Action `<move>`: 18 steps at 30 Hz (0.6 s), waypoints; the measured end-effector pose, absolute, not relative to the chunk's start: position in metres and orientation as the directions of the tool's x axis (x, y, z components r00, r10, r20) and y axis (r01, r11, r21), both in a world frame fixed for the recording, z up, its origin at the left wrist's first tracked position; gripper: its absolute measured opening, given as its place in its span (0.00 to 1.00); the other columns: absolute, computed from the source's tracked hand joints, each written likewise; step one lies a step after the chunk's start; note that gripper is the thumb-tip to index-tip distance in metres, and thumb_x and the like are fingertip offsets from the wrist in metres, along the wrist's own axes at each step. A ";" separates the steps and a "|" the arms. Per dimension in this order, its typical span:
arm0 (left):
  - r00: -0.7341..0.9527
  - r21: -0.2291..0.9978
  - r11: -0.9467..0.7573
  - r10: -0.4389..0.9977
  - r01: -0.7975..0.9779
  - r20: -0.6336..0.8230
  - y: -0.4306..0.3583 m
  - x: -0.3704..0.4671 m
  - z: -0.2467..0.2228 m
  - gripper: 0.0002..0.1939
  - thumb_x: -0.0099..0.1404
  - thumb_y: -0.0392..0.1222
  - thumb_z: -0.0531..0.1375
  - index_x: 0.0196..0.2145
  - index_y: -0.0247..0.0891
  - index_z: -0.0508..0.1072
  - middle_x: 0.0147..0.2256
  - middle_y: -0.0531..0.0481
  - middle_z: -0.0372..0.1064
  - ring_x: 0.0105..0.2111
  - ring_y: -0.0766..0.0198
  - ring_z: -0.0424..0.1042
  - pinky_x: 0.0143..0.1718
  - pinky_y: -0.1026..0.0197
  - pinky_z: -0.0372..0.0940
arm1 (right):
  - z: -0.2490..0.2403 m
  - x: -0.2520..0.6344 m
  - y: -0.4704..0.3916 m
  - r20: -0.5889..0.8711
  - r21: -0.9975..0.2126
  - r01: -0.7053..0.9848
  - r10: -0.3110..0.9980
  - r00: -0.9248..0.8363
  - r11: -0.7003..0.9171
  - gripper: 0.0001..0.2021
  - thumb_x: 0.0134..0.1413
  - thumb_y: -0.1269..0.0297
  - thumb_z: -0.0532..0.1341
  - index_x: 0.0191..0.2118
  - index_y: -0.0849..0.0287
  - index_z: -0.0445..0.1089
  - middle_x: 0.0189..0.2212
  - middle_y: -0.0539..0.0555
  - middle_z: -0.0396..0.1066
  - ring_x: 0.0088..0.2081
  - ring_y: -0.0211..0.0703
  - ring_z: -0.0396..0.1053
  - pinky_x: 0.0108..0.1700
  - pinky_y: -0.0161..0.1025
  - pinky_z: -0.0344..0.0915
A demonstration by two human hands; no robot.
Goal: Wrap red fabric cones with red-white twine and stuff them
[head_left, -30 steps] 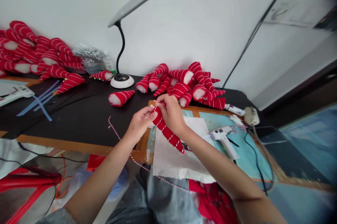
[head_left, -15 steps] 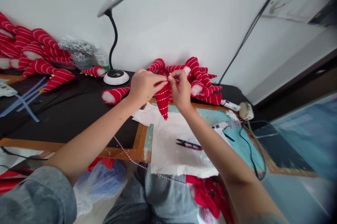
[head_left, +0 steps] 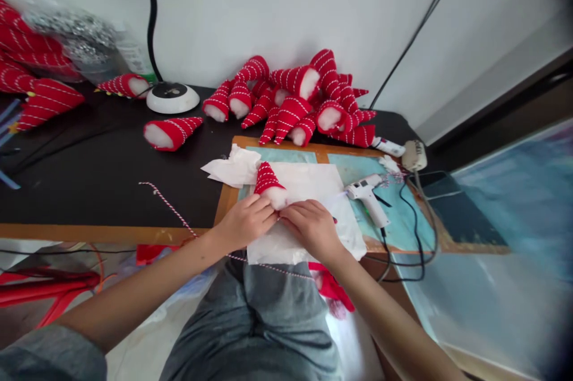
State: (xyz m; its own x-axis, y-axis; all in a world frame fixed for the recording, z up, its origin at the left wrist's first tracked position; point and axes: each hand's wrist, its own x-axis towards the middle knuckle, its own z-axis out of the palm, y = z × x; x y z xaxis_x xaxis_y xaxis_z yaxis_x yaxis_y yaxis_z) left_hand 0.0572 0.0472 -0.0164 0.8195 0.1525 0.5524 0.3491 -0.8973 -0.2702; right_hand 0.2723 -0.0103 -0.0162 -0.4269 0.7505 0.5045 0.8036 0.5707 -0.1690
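A small red cone with white stitched stripes (head_left: 267, 177) lies over the white paper, its tip away from me and its fluffy white stuffed end toward me. My left hand (head_left: 249, 220) has its fingers closed at the near left edge of that end. From the right, my right hand (head_left: 314, 227) pinches at the near rim; its fingertips almost meet those of the left. What exactly lies between the fingertips is hidden. A red-and-white twine (head_left: 172, 209) runs across the table edge and behind my left forearm.
Several similar stuffed cones (head_left: 290, 115) are heaped against the wall. A white glue gun (head_left: 369, 196) with a cord lies at the right on a blue sheet (head_left: 403, 226). Crumpled white paper (head_left: 235, 166), a lamp base (head_left: 172, 98) and a lone cone (head_left: 172, 133) are to the left.
Both hands have come down and toward me, from in front of the heap to over the paper. The cone's tip, hanging down before, now points away. The view has tilted downward.
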 end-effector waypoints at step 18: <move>0.682 0.078 -0.880 0.417 0.469 0.600 0.044 0.047 -0.018 0.06 0.74 0.37 0.61 0.40 0.40 0.78 0.34 0.55 0.78 0.37 0.59 0.70 0.43 0.55 0.61 | -0.023 0.258 0.003 0.400 -0.370 0.865 0.898 -0.182 0.340 0.06 0.56 0.65 0.75 0.36 0.55 0.78 0.31 0.46 0.79 0.35 0.44 0.74 0.47 0.41 0.59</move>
